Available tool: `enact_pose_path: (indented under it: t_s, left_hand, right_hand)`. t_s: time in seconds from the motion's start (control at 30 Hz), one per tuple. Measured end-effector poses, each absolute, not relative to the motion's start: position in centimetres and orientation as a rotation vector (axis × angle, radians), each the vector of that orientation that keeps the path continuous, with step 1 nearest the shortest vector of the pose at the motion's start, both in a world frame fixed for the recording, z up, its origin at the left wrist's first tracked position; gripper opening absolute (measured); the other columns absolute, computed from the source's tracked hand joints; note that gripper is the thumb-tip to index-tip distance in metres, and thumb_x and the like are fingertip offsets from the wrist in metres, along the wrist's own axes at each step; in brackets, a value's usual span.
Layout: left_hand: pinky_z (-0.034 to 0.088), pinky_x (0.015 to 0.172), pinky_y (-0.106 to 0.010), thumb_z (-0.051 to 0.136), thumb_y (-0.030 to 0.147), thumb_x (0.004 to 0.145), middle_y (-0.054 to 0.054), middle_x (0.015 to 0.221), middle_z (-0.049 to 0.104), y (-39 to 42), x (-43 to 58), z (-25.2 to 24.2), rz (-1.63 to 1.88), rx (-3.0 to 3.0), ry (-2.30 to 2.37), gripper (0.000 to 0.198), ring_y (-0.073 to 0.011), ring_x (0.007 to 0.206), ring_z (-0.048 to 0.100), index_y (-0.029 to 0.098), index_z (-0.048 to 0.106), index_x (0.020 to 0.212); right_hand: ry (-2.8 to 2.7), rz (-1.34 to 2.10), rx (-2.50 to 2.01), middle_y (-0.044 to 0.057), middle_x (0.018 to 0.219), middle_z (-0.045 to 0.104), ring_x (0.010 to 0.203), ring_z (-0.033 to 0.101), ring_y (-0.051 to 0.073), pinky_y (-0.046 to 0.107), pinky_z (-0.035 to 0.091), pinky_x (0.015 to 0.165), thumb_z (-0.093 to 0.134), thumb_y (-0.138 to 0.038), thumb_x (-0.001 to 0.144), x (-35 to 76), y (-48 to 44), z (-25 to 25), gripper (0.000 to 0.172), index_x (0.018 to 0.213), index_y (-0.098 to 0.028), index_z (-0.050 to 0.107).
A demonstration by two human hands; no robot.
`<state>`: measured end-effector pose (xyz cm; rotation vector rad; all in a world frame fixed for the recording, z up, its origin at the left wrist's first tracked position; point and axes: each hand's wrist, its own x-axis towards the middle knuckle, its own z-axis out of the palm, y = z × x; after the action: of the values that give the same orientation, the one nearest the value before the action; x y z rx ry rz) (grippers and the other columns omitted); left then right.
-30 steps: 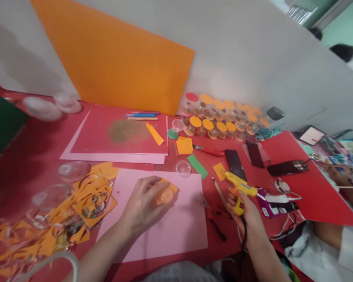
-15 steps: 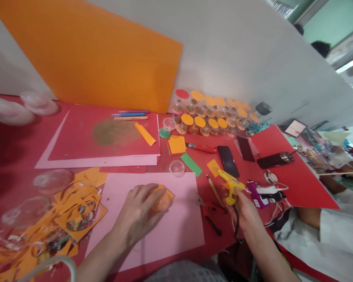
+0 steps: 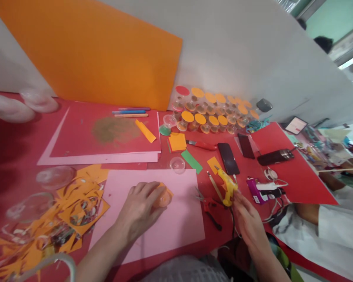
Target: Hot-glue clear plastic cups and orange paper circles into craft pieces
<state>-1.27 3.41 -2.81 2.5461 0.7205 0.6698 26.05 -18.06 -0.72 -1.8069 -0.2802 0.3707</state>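
Note:
My left hand (image 3: 145,207) is wrapped round a small clear plastic cup (image 3: 165,199), pressing it down on an orange paper square (image 3: 168,189). Both rest on a pink sheet (image 3: 176,227). A yellow glue gun (image 3: 228,188) lies on the red table, its nozzle towards a small orange paper piece (image 3: 213,164). Beside the gun's handle is my right hand (image 3: 248,217), fingers stretched out and no longer wrapped round it. Left of the gun lie a pencil-like stick (image 3: 214,185) and red-handled pliers (image 3: 211,209).
Clear cups with orange tops (image 3: 200,118) stand in rows at the back. Orange paper scraps (image 3: 73,207) pile up on the left. A phone (image 3: 228,158), a red cutter (image 3: 201,145) and a purple power strip (image 3: 256,190) lie around. A person in white (image 3: 338,227) sits at right.
My right hand has set the yellow glue gun down on the table and let go, drawing slightly towards me. My left hand stays on the cup.

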Motion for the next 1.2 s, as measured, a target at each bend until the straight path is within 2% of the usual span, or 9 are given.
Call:
enact_pose_path:
  t_s: [0.13, 0.23, 0.33, 0.4, 0.53, 0.63, 0.8, 1.0, 1.2]
  left_hand:
    - [0.052, 0.08, -0.041, 0.075, 0.022, 0.079, -0.011, 0.115, 0.074, 3.3, -1.3, -3.0, 0.612, 2.529, 0.744, 0.038, -0.0293, 0.099, 0.066, 0.026, 0.069, 0.116]
    - [0.052, 0.082, -0.042, 0.076, 0.024, 0.078, -0.011, 0.114, 0.072, 3.2, -1.4, -2.7, 0.568, 2.497, 0.753, 0.04, -0.0298, 0.101, 0.064, 0.025, 0.069, 0.117]
    - [0.051, 0.08, -0.041, 0.076, 0.025, 0.078, -0.011, 0.11, 0.072, 3.3, -1.3, -2.3, 0.521, 2.474, 0.757, 0.039, -0.0297, 0.1, 0.064, 0.023, 0.069, 0.117]
    - [0.05, 0.08, -0.041, 0.077, 0.024, 0.078, -0.011, 0.109, 0.073, 3.3, -1.3, -1.9, 0.483, 2.458, 0.768, 0.04, -0.0296, 0.099, 0.063, 0.022, 0.068, 0.117]
    - [0.049, 0.084, -0.043, 0.078, 0.022, 0.078, -0.01, 0.11, 0.074, 3.3, -1.1, -1.5, 0.42, 2.405, 0.794, 0.041, -0.0296, 0.101, 0.063, 0.021, 0.068, 0.117]
    - [0.048, 0.087, -0.044, 0.078, 0.019, 0.077, -0.009, 0.111, 0.073, 3.2, -1.0, -1.6, 0.395, 2.373, 0.811, 0.034, -0.0299, 0.103, 0.061, 0.02, 0.069, 0.109]
    - [0.049, 0.087, -0.045, 0.08, 0.02, 0.077, -0.011, 0.109, 0.07, 2.9, -1.0, -1.8, 0.41, 2.347, 0.817, 0.034, -0.0298, 0.101, 0.06, 0.02, 0.071, 0.11]
    - [0.047, 0.089, -0.046, 0.082, 0.025, 0.078, -0.011, 0.109, 0.069, 2.8, -1.0, -1.3, 0.286, 2.323, 0.858, 0.04, -0.0314, 0.105, 0.058, 0.02, 0.07, 0.115]
    - [0.047, 0.092, -0.047, 0.088, 0.036, 0.075, -0.011, 0.111, 0.069, 2.8, -1.1, -1.0, 0.335, 2.298, 0.843, 0.051, -0.0311, 0.105, 0.057, 0.02, 0.069, 0.119]
  right_hand:
    - [-0.398, 0.265, -1.903, 0.013, 0.123, 0.072, 0.114, 0.068, 0.029, 0.045, 0.056, 0.095, 0.08, -0.049, 0.073, 25.3, -17.0, -0.4, 0.05, 0.113, -0.021, 0.069]
    - [-0.852, 0.08, -1.969, 0.013, 0.118, 0.072, 0.113, 0.067, 0.028, 0.048, 0.055, 0.097, 0.07, -0.046, 0.084, 24.5, -13.9, 0.8, 0.037, 0.112, -0.021, 0.069]
    - [-1.23, -0.025, -1.935, 0.011, 0.114, 0.072, 0.108, 0.068, 0.026, 0.046, 0.055, 0.098, 0.061, -0.035, 0.094, 23.8, -9.6, 1.9, 0.025, 0.115, -0.023, 0.068]
    - [-1.419, 0.004, -1.918, 0.012, 0.115, 0.071, 0.108, 0.068, 0.026, 0.045, 0.056, 0.096, 0.059, -0.035, 0.095, 23.4, -6.7, 2.0, 0.029, 0.12, -0.022, 0.066]
    - [-1.722, 0.131, -1.986, 0.016, 0.133, 0.064, 0.122, 0.061, 0.033, 0.051, 0.052, 0.103, 0.066, -0.034, 0.089, 22.8, -2.1, 0.9, 0.055, 0.14, -0.02, 0.054]
    - [-1.859, 0.235, -2.085, 0.015, 0.129, 0.066, 0.117, 0.063, 0.036, 0.053, 0.053, 0.1, 0.073, -0.03, 0.082, 22.4, -0.4, 0.1, 0.06, 0.139, -0.021, 0.057]
    - [-1.638, 0.198, -1.98, 0.014, 0.119, 0.067, 0.113, 0.064, 0.031, 0.048, 0.054, 0.098, 0.067, -0.032, 0.086, 21.5, -1.2, 0.1, 0.049, 0.133, -0.02, 0.059]
    - [-1.262, 0.357, -1.728, 0.013, 0.122, 0.066, 0.108, 0.067, 0.028, 0.049, 0.057, 0.093, 0.071, -0.041, 0.088, 18.8, -4.7, -0.2, 0.054, 0.137, -0.023, 0.054]
    - [-1.293, 0.262, -1.626, 0.011, 0.125, 0.068, 0.112, 0.068, 0.027, 0.047, 0.059, 0.094, 0.072, -0.036, 0.09, 16.3, -6.2, -1.1, 0.059, 0.144, -0.027, 0.051]
